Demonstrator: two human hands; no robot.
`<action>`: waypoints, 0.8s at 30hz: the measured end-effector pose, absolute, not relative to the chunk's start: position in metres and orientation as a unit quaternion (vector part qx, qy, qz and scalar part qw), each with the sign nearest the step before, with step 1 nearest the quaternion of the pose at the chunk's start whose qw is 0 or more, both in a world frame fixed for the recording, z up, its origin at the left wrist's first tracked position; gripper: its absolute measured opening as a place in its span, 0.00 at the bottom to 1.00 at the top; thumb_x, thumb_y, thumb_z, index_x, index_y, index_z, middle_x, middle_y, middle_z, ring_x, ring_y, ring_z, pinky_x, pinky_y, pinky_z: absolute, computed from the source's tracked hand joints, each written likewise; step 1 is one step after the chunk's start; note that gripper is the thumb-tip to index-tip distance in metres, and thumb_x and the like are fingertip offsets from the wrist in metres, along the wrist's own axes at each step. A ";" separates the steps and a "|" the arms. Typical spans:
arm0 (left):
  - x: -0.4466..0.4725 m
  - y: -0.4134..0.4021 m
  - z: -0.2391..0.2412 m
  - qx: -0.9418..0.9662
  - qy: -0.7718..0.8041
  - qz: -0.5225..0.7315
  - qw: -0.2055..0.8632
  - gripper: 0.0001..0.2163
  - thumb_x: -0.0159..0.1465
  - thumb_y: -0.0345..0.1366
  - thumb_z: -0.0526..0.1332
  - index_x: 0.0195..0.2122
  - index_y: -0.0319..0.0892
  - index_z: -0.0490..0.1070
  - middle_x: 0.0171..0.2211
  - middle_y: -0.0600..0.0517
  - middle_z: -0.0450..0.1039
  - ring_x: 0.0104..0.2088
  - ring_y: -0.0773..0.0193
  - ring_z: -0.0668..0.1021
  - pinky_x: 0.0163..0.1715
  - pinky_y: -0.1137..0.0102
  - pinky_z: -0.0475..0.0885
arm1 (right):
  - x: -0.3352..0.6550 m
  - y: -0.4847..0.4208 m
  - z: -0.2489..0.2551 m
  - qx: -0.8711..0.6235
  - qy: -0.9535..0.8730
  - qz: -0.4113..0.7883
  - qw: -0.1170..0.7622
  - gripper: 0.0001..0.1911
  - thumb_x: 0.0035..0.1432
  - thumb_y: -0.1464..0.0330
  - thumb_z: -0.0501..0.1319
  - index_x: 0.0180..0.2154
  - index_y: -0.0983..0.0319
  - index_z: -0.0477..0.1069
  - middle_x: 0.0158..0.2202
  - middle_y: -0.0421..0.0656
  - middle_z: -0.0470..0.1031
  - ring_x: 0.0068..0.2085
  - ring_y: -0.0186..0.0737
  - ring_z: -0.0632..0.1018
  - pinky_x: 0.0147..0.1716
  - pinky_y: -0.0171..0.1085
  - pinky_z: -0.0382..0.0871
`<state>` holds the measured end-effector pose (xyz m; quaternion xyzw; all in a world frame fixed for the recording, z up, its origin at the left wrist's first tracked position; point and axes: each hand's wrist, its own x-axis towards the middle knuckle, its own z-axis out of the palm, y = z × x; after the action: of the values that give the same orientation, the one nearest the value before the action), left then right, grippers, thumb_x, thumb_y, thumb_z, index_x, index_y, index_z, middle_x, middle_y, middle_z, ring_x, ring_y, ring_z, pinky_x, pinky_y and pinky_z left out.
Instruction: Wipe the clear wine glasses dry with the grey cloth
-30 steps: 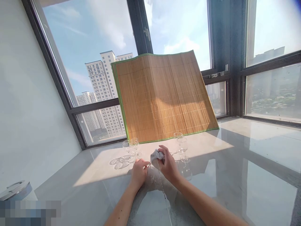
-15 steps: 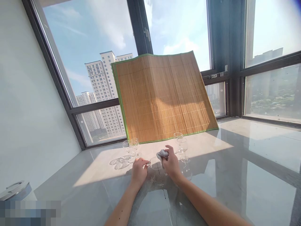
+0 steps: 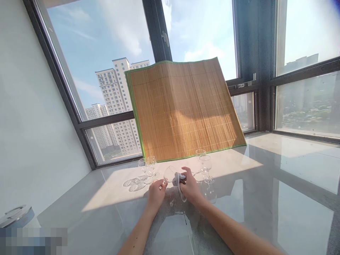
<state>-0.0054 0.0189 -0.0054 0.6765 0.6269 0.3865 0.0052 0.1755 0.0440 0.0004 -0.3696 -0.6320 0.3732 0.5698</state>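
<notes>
Between my hands a clear stemmed glass is held tilted above the sill. My left hand is closed at the glass's lower end, where the stem is mostly hidden by the fingers. A white cloth is bunched in my right hand, against the right side of the bowl, with one end hanging down. Left of my hands stand several upright stemmed glasses, their shadows on the sill. Two more, a front glass and a rear glass, stand upright to the right.
A folded bamboo mat with green edging leans against the window behind the glasses. The glossy tiled sill reflects light. A white lidded container is at the lower left, partly blurred out. Dark window frames border the sill.
The glass has been raised and its bowl tipped upward. My right hand has brought the cloth slightly left and down against the bowl, and the cloth now hangs lower.
</notes>
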 end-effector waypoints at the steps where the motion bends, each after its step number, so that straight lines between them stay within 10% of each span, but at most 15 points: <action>1: -0.005 0.019 -0.006 0.669 0.635 0.386 0.010 0.15 0.65 0.41 0.53 0.26 0.42 0.73 0.26 0.51 0.73 0.31 0.62 0.72 0.32 0.72 0.60 | 0.174 0.042 0.001 -0.345 -0.637 0.385 0.571 0.29 0.47 0.74 0.54 0.53 0.59 0.55 0.35 0.40 0.73 0.35 0.39 0.78 0.38 0.40 0.72; 9: -0.007 0.022 -0.011 0.654 0.660 0.370 0.013 0.15 0.63 0.42 0.51 0.20 0.43 0.61 0.18 0.56 0.62 0.23 0.67 0.64 0.26 0.72 0.53 | 0.169 0.031 0.008 -0.255 -0.646 0.365 0.620 0.29 0.51 0.74 0.55 0.56 0.56 0.56 0.41 0.43 0.73 0.39 0.38 0.77 0.38 0.36 0.73; 24: -0.002 0.017 -0.003 0.719 0.606 0.338 0.035 0.11 0.63 0.37 0.55 0.24 0.42 0.69 0.27 0.52 0.72 0.31 0.63 0.70 0.33 0.70 0.60 | 0.186 0.038 0.021 -0.341 -0.640 0.217 0.653 0.24 0.57 0.73 0.54 0.55 0.57 0.57 0.44 0.45 0.75 0.40 0.39 0.77 0.41 0.37 0.70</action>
<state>-0.0016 0.0171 -0.0031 0.7189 0.6063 0.3381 0.0350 0.1855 0.0384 0.0209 -0.3411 -0.6404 0.2170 0.6531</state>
